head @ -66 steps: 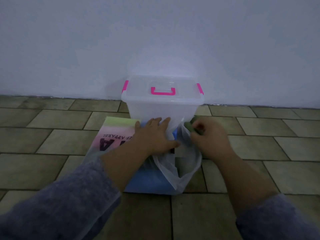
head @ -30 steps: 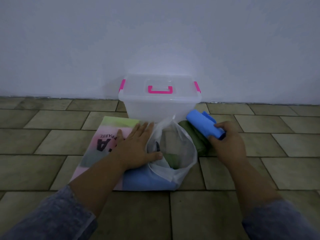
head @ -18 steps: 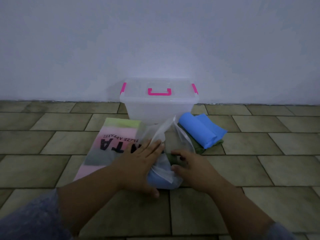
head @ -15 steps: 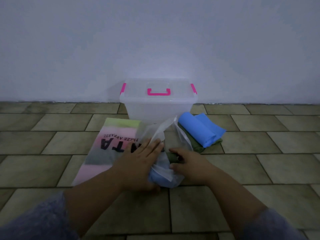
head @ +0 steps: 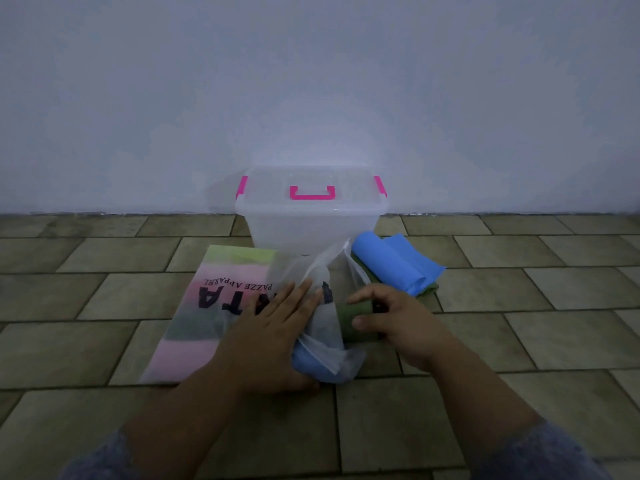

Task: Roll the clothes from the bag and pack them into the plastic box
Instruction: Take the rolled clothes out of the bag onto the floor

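A translucent plastic bag with black lettering lies on the tiled floor, its mouth facing right. My left hand presses flat on the bag. My right hand grips a rolled green cloth at the bag's mouth. A blue cloth shows through the bag's near corner. A rolled blue cloth lies on another green cloth to the right. The clear plastic box with pink handle and latches stands behind, lid on.
A white wall rises right behind the box. Brown floor tiles spread to both sides and toward me.
My right hand set the rolled blue cloth down beside the box, went into the bag's mouth, and now draws a green roll out. My left hand slid toward the bag's mouth.
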